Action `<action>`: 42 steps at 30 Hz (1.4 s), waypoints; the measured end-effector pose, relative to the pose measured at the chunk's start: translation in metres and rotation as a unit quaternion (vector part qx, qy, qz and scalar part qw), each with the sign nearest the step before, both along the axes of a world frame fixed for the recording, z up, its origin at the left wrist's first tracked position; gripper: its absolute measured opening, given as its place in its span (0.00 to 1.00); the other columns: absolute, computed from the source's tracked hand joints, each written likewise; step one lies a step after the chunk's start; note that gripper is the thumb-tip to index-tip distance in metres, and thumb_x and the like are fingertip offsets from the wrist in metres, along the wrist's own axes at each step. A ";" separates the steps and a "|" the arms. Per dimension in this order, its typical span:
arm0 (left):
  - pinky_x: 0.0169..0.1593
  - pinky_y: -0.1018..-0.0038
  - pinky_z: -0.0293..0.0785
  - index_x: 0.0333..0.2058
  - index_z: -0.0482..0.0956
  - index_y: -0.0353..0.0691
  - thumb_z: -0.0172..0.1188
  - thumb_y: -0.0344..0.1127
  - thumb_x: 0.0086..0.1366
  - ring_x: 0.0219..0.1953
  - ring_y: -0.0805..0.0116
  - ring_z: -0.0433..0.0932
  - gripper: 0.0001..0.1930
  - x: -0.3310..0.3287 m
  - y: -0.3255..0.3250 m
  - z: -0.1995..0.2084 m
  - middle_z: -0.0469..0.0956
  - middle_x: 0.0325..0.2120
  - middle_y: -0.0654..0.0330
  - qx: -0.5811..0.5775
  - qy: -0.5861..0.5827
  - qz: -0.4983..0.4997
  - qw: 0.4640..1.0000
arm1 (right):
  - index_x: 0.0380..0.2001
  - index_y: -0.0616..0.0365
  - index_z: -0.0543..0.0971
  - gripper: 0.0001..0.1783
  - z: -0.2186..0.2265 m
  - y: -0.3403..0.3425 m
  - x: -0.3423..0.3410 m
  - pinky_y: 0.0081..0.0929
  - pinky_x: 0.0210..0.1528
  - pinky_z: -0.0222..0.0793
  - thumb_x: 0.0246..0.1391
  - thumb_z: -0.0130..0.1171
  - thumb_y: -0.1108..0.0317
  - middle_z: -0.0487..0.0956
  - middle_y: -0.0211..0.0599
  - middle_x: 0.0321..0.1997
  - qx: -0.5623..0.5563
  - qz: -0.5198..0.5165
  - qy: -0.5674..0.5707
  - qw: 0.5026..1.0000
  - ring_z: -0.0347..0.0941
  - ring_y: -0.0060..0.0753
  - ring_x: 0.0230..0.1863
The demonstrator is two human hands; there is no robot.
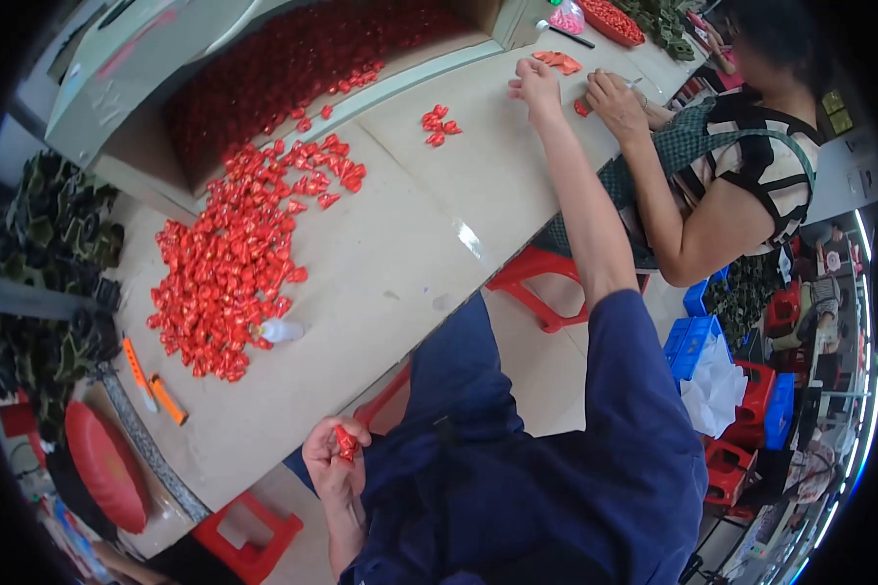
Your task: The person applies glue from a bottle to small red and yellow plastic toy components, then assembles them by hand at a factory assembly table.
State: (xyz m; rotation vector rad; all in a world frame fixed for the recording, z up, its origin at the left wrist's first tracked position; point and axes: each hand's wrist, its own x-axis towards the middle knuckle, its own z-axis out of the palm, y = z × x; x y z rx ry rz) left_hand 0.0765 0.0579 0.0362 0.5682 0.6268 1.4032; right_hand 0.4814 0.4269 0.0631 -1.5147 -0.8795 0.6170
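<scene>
Near the table's front edge, my left hand is closed round a small glossy red piece, pinched between thumb and fingers. My right arm stretches far over the table. At its end, my right hand is raised with fingers loosely bent and apart, and I see nothing in it. Just beyond it lie flat orange-red pieces. A few crumpled red pieces sit left of that hand. A big heap of similar red pieces covers the table's left part, with a small white bottle against its edge.
A co-worker's hand is close to my right hand, by another red piece. A large box full of red pieces stands at the back. An orange cutter lies at left. Red stools and a blue crate stand below.
</scene>
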 end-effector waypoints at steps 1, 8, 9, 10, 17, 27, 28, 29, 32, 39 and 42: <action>0.37 0.74 0.68 0.44 0.68 0.31 0.66 0.39 0.48 0.33 0.65 0.72 0.27 0.000 0.002 0.002 0.73 0.31 0.53 -0.013 0.006 0.008 1.000 | 0.42 0.68 0.68 0.20 -0.003 0.025 0.014 0.19 0.23 0.70 0.53 0.47 0.60 0.70 0.37 0.35 -0.020 -0.034 0.045 0.998 0.71 0.26 0.25; 0.34 0.74 0.68 0.41 0.69 0.30 0.67 0.41 0.46 0.30 0.65 0.72 0.28 0.012 0.020 0.011 0.73 0.29 0.53 -0.041 0.026 0.030 0.998 | 0.42 0.70 0.68 0.25 0.002 0.102 0.056 0.20 0.22 0.72 0.52 0.51 0.56 0.72 0.42 0.35 0.011 -0.134 0.094 0.986 0.73 0.28 0.26; 0.34 0.76 0.66 0.42 0.69 0.32 0.67 0.43 0.46 0.30 0.67 0.70 0.28 0.014 0.023 0.014 0.72 0.29 0.57 -0.049 0.035 0.019 0.998 | 0.42 0.69 0.68 0.25 0.000 0.109 0.061 0.19 0.22 0.72 0.51 0.53 0.55 0.73 0.40 0.34 0.025 -0.140 0.067 0.988 0.73 0.27 0.25; 0.33 0.78 0.64 0.42 0.68 0.34 0.67 0.45 0.46 0.30 0.69 0.69 0.28 0.017 0.027 0.014 0.71 0.29 0.60 -0.056 0.043 0.008 0.997 | 0.42 0.68 0.69 0.26 0.000 0.115 0.067 0.19 0.23 0.71 0.50 0.54 0.54 0.75 0.39 0.32 0.039 -0.145 0.039 0.988 0.73 0.26 0.24; 0.32 0.74 0.68 0.41 0.70 0.30 0.68 0.42 0.44 0.29 0.65 0.72 0.28 0.019 0.026 0.009 0.73 0.28 0.53 -0.067 0.031 0.031 0.997 | 0.36 0.64 0.75 0.20 -0.029 0.132 0.094 0.26 0.33 0.69 0.41 0.62 0.62 0.77 0.38 0.27 0.118 -0.211 -0.113 0.964 0.73 0.29 0.27; 0.37 0.71 0.68 0.45 0.67 0.32 0.63 0.40 0.51 0.32 0.63 0.72 0.26 0.014 0.019 0.017 0.73 0.30 0.53 -0.068 0.040 0.053 0.996 | 0.45 0.67 0.68 0.24 -0.008 0.045 0.010 0.24 0.37 0.69 0.46 0.58 0.65 0.72 0.41 0.41 0.191 0.061 0.023 0.979 0.71 0.30 0.38; 0.38 0.71 0.68 0.46 0.66 0.32 0.62 0.38 0.51 0.33 0.63 0.72 0.25 0.013 0.022 0.015 0.73 0.31 0.52 -0.039 0.016 0.045 0.998 | 0.45 0.67 0.69 0.22 0.011 0.006 -0.013 0.24 0.37 0.69 0.48 0.57 0.66 0.72 0.40 0.42 0.184 0.119 -0.004 0.976 0.71 0.30 0.40; 0.39 0.71 0.68 0.47 0.66 0.32 0.61 0.35 0.51 0.34 0.64 0.72 0.25 0.012 0.032 0.016 0.73 0.32 0.52 -0.028 0.009 0.022 0.999 | 0.45 0.67 0.69 0.20 0.023 -0.031 -0.026 0.22 0.38 0.69 0.50 0.55 0.69 0.72 0.38 0.42 0.168 0.153 -0.016 0.974 0.70 0.28 0.40; 0.43 0.71 0.69 0.47 0.67 0.32 0.61 0.27 0.50 0.38 0.66 0.73 0.24 0.008 0.034 0.014 0.74 0.35 0.52 0.009 -0.030 -0.011 0.999 | 0.41 0.67 0.72 0.13 0.036 -0.135 -0.105 0.18 0.36 0.65 0.53 0.51 0.71 0.73 0.35 0.35 0.112 0.263 -0.002 0.958 0.69 0.21 0.33; 0.39 0.73 0.70 0.46 0.67 0.31 0.65 0.38 0.49 0.35 0.66 0.73 0.28 -0.009 -0.005 0.005 0.73 0.33 0.54 0.023 0.034 0.033 0.999 | 0.35 0.66 0.74 0.08 0.010 -0.291 -0.227 0.15 0.34 0.65 0.49 0.52 0.79 0.73 0.33 0.32 -0.061 0.469 0.126 0.872 0.69 0.19 0.30; 0.44 0.73 0.70 0.45 0.68 0.31 0.61 0.28 0.51 0.37 0.68 0.74 0.21 -0.016 -0.018 -0.003 0.75 0.35 0.53 0.045 0.033 0.037 0.998 | 0.35 0.66 0.74 0.10 0.008 -0.322 -0.252 0.17 0.35 0.66 0.46 0.54 0.81 0.74 0.36 0.34 -0.025 0.509 0.093 0.855 0.71 0.22 0.31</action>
